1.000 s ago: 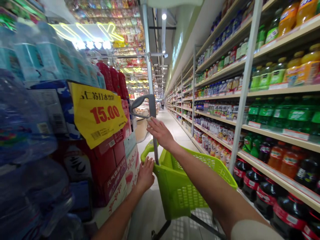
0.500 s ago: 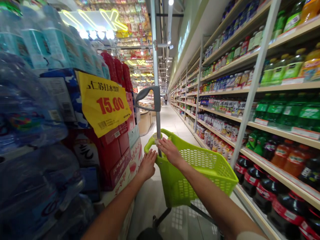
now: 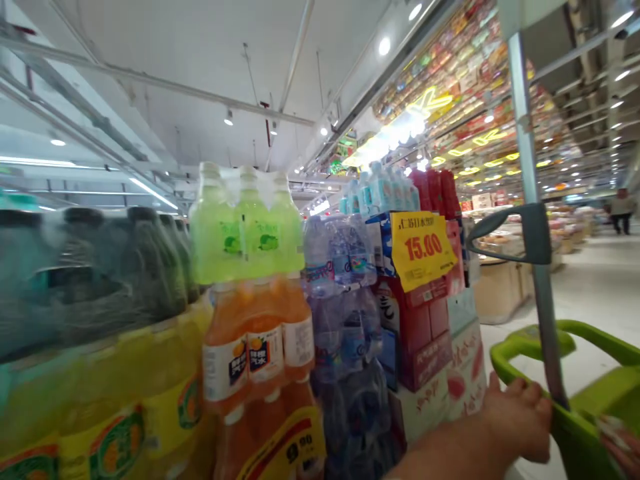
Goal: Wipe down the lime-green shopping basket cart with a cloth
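Left hand (image 3: 520, 420) closed over the near rim of the green trolley basket (image 3: 505, 357), fingers curled round the plastic just beside the grey pull-pole (image 3: 543, 320). Right hand barely in view: only a blurred pinkish sliver at the basket's far right side, so cannot tell whether open or closed. Basket low on the aisle floor (image 3: 595, 287), close against the foot of the drinks stack; pole upright from its rim, topped by a grey loop grip (image 3: 515, 233) with nothing on it. Just left of the hand, white cartons with red print, red cartons (image 3: 425, 333) above them, and a yellow price sign (image 3: 423, 248) reading 15.00. Further left, shrink-wrapped water bottles (image 3: 345, 267), then orange drink bottles (image 3: 260, 347) under pale green ones (image 3: 245, 227), then dark blurred packs at the far left. Down the aisle, well apart, a person (image 3: 621, 210) standing. Looks like a pause beside the display, basket steadied by its rim, head turned to the stacked packs. Lifting a pack would call for freeing one hand, a firm hold on the wrap, and keeping the basket from rolling.
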`<state>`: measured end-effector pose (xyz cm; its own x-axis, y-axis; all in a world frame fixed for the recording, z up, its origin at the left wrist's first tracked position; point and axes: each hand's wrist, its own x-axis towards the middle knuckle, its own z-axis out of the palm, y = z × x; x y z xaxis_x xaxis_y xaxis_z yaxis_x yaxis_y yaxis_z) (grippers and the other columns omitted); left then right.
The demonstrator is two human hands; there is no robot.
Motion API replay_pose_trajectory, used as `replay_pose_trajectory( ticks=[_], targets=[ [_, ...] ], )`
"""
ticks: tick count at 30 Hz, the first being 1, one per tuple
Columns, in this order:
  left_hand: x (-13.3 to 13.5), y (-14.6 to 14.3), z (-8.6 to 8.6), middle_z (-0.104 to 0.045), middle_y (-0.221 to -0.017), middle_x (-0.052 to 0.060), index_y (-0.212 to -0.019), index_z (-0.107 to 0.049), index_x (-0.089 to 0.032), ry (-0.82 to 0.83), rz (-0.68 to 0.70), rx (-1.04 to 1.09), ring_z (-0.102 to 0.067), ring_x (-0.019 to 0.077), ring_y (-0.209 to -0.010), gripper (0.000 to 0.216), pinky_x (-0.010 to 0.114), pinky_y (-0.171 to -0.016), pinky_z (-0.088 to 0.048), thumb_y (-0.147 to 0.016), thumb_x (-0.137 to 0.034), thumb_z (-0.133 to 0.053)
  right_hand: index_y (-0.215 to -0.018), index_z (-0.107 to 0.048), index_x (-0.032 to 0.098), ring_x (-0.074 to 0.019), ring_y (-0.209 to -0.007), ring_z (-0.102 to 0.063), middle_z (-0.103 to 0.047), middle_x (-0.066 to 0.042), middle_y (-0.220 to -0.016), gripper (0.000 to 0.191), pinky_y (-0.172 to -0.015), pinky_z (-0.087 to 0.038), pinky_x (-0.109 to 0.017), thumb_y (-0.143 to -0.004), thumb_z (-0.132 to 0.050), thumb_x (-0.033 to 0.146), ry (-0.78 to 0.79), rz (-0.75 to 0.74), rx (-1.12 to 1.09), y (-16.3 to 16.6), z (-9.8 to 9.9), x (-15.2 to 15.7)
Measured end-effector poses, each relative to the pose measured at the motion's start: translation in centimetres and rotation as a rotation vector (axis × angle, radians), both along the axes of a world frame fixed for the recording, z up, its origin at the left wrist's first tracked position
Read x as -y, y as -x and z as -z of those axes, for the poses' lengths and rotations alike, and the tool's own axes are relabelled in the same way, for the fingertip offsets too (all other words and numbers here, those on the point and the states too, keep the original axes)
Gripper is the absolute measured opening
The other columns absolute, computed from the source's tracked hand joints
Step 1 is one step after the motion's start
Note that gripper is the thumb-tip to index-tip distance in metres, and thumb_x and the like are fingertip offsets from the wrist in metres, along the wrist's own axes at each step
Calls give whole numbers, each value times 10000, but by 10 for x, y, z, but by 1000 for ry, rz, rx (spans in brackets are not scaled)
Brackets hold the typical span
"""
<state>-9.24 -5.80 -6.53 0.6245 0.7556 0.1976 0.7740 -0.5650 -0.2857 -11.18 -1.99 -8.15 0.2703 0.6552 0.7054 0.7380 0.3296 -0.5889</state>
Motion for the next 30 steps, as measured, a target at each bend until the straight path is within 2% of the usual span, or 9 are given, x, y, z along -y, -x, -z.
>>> replay_pose_trajectory(
  ticks=[2, 5, 9, 12, 16, 19, 24, 28, 30],
  targets=[
    [1, -3, -2, -351, -1380, 119, -1299, -324, -104, -13, -2, -25, -286, 241, -1279, 608, 487, -1006, -312, -749, -326, -460, -1084, -543, 237, -164, -968, -551, -530, -60, -1165, 247, -814, -481, -356, -868, -490, 345, -38, -66, 22, 5, -7, 3],
    [4, -11, -6, -467, -1227, 164, -1225, -389, -79, -95, 67, -29, -391, 266, -1188, 530, 473, -1004, -297, -752, -307, -465, -1099, -535, 233, -161, -976, -542, -527, -63, -1168, 263, -824, -482, -361, -872, -479, 355, -59, -69, 82, -35, 5, 7],
    [1, -22, -6, -508, -1202, 144, -1222, -396, -69, -135, 261, -32, -432, 231, -1164, 446, 417, -1031, -266, -790, -176, -371, -1127, -555, 215, -199, -1103, -495, -524, -64, -1233, 274, -931, -414, -388, -877, -443, 227, 31, 71, 205, -135, 54, 28],
    [-14, -27, 0, -368, -1381, 150, -1287, -344, -47, -120, 198, 14, -267, 247, -1309, 501, 427, -1067, -204, -791, -108, -302, -1142, -580, 226, -194, -1197, -436, -520, -38, -1278, 466, -990, -353, -369, -806, -330, 21, 136, 186, 359, -221, 97, 61],
    [-36, -34, 12, -313, -1423, 133, -1324, -318, -58, -71, 222, -19, -164, 234, -1352, 589, 451, -1096, -121, -736, -88, -345, -1144, -584, 202, -225, -1213, -422, -508, -68, -1291, 541, -988, -318, -442, -753, -294, -33, 200, 444, 394, -308, 135, 112],
    [-40, -48, 22, -303, -1423, 146, -1323, -328, -47, -73, 234, 5, -186, 239, -1346, 609, 453, -1094, -132, -717, -98, -362, -1119, -599, 128, -243, -1198, -431, -521, -132, -1264, 471, -987, -315, -439, -773, -305, 3, 189, 577, 232, -308, 133, 116],
    [-36, -70, 40, -307, -1427, 116, -1331, -331, -69, -20, 300, 48, -217, 247, -1337, 638, 463, -1083, -167, -695, -101, -370, -1216, -524, 184, -192, -1253, -367, -468, -74, -1328, 476, -1020, -293, -390, -806, -335, 33, 160, 343, 288, -265, 112, 70],
    [-46, -68, 48, -331, -1420, 90, -1337, -336, -108, -39, 326, 113, -237, 230, -1332, 647, 455, -1084, -162, -691, -81, -356, -1141, -582, 233, -186, -1254, -368, -490, -42, -1312, 511, -1020, -281, -419, -767, -333, -8, 375, 528, 337, -331, 122, 116],
    [-49, -65, 51, -349, -1409, 105, -1329, -354, -104, -46, 329, 137, -248, 246, -1326, 654, 468, -1081, -156, -675, -96, -384, -1117, -600, 144, -253, -1239, -383, -508, -138, -1277, 480, -1001, -262, -507, -763, -309, 1, 416, 680, 282, -373, 128, 153]
  ],
)
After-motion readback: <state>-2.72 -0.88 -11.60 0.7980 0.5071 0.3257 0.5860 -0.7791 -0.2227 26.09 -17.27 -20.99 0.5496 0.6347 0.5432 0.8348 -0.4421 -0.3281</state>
